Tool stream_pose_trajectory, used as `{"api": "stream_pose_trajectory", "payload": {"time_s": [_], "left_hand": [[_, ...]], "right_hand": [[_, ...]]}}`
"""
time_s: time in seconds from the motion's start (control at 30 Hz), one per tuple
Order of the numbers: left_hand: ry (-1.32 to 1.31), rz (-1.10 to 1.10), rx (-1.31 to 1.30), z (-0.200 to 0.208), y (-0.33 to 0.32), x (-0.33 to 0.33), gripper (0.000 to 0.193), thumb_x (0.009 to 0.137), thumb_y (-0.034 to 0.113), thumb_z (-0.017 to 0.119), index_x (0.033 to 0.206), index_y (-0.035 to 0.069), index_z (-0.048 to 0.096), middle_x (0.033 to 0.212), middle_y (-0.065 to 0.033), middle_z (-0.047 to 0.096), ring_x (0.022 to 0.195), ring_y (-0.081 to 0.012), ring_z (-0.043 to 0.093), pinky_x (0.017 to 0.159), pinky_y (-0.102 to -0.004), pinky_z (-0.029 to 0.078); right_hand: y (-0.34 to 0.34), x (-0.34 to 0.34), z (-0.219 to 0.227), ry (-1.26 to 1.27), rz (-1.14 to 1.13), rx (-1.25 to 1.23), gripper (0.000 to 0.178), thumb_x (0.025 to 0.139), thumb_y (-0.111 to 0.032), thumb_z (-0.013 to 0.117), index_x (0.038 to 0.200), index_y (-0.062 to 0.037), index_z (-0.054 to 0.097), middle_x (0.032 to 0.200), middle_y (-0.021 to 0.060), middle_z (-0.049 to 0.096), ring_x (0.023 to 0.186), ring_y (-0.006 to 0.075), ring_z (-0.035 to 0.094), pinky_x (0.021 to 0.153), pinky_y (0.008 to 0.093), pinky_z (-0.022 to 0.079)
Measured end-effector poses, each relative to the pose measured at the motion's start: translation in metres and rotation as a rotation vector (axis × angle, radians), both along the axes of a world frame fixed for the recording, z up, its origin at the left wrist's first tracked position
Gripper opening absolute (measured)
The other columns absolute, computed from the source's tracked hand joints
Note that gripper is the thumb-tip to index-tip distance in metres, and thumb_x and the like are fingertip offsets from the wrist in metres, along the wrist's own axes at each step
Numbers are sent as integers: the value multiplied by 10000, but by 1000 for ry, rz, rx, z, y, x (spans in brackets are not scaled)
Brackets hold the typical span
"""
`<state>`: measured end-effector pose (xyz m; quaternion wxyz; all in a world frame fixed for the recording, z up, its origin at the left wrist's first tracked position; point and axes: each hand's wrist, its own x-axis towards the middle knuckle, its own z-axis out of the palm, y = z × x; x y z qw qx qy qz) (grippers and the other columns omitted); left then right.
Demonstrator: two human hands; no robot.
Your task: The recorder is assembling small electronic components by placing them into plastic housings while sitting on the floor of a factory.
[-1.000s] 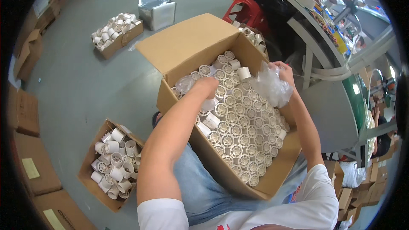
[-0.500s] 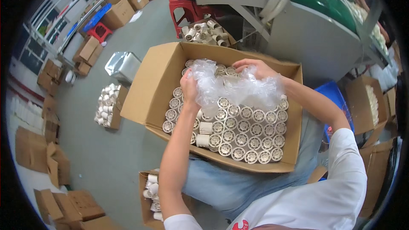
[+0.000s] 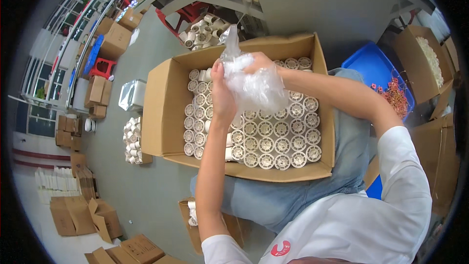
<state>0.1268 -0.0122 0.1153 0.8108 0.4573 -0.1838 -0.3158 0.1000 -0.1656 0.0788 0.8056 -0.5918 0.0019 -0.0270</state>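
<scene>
Plastic (image 3: 261, 88) is gripped above the box (image 3: 155, 110) of round white parts (image 3: 266, 144) by the curled fingers of the left hand (image 3: 223, 90), its bulk lying rightward, against the right hand (image 3: 262, 62), whose finger opening cannot be told.

Grey floor (image 3: 163, 186): silver-wrapped block (image 3: 132, 95), low carton (image 3: 146, 158) of white cylinders, red stool (image 3: 102, 67), open brown carton (image 3: 105, 221).
</scene>
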Motion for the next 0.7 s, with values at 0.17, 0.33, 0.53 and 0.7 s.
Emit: {"api": "stream_pose_trajectory", "payload": {"time_s": [0.17, 0.33, 0.53, 0.7], "left_hand": [[-111, 260, 309, 2, 14, 4, 598, 914, 408, 532, 1339, 20, 366, 1352, -96, 354, 1255, -271, 389, 966, -478, 409], [-64, 73, 559, -11, 28, 14, 582, 946, 407, 501, 1345, 3, 373, 1265, -153, 473, 1014, -291, 596, 903, -469, 460], [-1120, -153, 871, -43, 27, 2, 793, 929, 528, 489, 1430, -23, 218, 1403, -244, 365, 1188, -350, 515, 952, -408, 457], [-450, -185, 369, -10, -8, -42, 784, 924, 505, 506, 1409, 34, 111, 1316, -198, 429, 983, -268, 632, 580, -309, 580]], "right_hand": [[-21, -1, 7, -16, 46, 476, 361, 722, -41, 638, 1069, 52, 601, 968, 150, 655, 853, 262, 668, 796, 380, 557], [-37, 5, 17, -107, -244, 298, 224, 752, -122, 595, 886, 55, 627, 767, 133, 639, 644, 258, 656, 624, 358, 569], [-25, 1, 39, 12, -386, 339, 149, 729, -121, 551, 786, 12, 587, 751, 128, 608, 596, 258, 622, 556, 352, 549], [-4, -11, 36, -141, -388, 610, 72, 680, -74, 516, 634, -21, 532, 643, 49, 561, 529, 160, 556, 471, 317, 477]]}}
